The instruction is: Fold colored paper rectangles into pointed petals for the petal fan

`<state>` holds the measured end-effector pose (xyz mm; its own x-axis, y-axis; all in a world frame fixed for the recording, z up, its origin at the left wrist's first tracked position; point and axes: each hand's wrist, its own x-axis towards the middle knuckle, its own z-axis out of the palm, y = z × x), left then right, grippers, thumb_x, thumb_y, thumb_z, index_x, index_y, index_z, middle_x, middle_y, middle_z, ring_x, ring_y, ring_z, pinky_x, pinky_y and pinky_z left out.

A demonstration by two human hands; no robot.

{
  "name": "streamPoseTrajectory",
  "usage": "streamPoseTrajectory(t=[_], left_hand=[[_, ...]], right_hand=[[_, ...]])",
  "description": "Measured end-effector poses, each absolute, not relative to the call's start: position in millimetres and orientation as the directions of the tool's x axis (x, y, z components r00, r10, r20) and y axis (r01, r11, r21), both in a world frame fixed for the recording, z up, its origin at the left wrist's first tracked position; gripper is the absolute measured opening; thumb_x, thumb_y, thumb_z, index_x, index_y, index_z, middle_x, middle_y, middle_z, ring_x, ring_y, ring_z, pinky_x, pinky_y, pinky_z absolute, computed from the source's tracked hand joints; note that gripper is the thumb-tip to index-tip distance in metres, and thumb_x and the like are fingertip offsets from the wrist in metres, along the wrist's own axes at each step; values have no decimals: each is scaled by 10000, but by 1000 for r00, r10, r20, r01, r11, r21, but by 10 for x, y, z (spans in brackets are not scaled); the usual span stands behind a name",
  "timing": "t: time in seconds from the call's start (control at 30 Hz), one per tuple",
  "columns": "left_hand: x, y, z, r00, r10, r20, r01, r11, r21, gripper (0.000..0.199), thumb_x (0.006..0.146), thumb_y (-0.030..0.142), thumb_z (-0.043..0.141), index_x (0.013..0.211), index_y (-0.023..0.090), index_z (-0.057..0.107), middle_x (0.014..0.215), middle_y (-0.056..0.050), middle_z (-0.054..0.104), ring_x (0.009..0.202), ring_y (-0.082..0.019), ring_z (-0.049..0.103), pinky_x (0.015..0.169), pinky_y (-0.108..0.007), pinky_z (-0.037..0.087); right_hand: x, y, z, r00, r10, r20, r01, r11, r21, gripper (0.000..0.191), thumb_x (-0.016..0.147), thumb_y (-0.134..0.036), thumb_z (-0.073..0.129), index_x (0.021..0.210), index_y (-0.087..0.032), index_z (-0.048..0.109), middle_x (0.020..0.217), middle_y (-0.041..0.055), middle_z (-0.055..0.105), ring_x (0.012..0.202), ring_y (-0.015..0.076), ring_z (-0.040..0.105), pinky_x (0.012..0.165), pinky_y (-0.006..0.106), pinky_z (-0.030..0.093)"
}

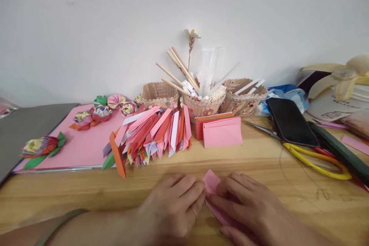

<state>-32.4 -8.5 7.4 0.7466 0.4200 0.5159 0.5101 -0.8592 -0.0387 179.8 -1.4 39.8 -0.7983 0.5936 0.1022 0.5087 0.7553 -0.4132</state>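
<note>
A small pink paper with a pointed far end lies on the wooden table near the front, partly hidden beneath my hands. My left hand, a ring on one finger, has its fingers curled and pressed together at the paper's left edge. Bent over the right part of the same paper, my right hand holds it with fingers and thumb. Beyond them stand folded pink paper pieces, with red and orange ones behind. To their left is a dense row of folded coloured strips.
Woven baskets with sticks and tubes stand against the wall. Folded paper flowers rest on a pink sheet at left. On the right lie a black phone, yellow-handled scissors and a dark green tool.
</note>
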Motion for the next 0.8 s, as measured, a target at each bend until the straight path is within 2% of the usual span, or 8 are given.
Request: streamPoseTrajectory(t=[0.1, 0.2, 0.27, 0.4, 0.5, 0.63, 0.8], left_hand=[[-327, -111, 33, 752, 381, 538, 506, -856, -101, 284, 936, 71, 370, 981, 59, 650, 956, -90, 675, 891, -169, 583, 795, -302, 482], [-344, -107, 3, 772, 342, 536, 478, -868, -133, 269, 928, 88, 401, 960, 57, 665, 1009, -103, 679, 937, -183, 583, 828, -318, 474], [-353, -86, 6, 801, 314, 509, 432, -893, -129, 277, 929, 92, 397, 946, 61, 673, 1032, -107, 678, 938, -190, 589, 826, -324, 476], [-346, -29, 43, 815, 288, 503, 395, -911, -118, 361, 946, 60, 307, 977, 50, 666, 1052, -104, 680, 930, -191, 599, 830, -318, 475], [-334, -3, 55, 795, 297, 529, 412, -905, -110, 389, 957, 65, 275, 990, 46, 662, 1035, -91, 689, 932, -191, 601, 853, -320, 468], [-327, 10, 66, 798, 309, 517, 413, -906, -96, 388, 966, 69, 270, 998, 43, 656, 1047, -77, 683, 929, -193, 596, 850, -328, 472], [-310, 32, 69, 777, 337, 532, 413, -911, -26, 351, 974, 79, 299, 955, 52, 648, 947, -56, 682, 872, -172, 592, 810, -309, 484]], right_hand=[[1854, 11, 288, -638, 742, 208, 584, 641, -498, 248, 922, -187, 412, 836, -213, 644, 771, 41, 626, 670, 148, 584, 584, 264, 466], [1862, 33, 187, -452, 877, 161, 714, 464, -524, 212, 921, -244, 442, 781, -210, 598, 742, 26, 613, 625, 141, 586, 526, 249, 445], [1832, 42, 156, -409, 905, 115, 763, 408, -502, 185, 890, -284, 505, 730, -213, 567, 700, 11, 603, 590, 146, 577, 479, 246, 414], [1773, 50, 140, -381, 916, 127, 796, 395, -459, 175, 867, -270, 537, 701, -215, 546, 651, -1, 586, 550, 152, 559, 438, 242, 376], [1780, 38, 125, -414, 894, 170, 777, 445, -446, 144, 887, -237, 511, 758, -207, 570, 705, 15, 605, 596, 160, 578, 475, 249, 411], [1848, 2, 103, -595, 758, 268, 661, 651, -373, 205, 939, -185, 412, 895, -194, 611, 795, 49, 624, 700, 178, 590, 579, 282, 463], [1935, -3, 104, -711, 620, 332, 550, 784, -287, 318, 979, -169, 301, 991, -152, 618, 814, 78, 631, 700, 175, 573, 569, 282, 463]])
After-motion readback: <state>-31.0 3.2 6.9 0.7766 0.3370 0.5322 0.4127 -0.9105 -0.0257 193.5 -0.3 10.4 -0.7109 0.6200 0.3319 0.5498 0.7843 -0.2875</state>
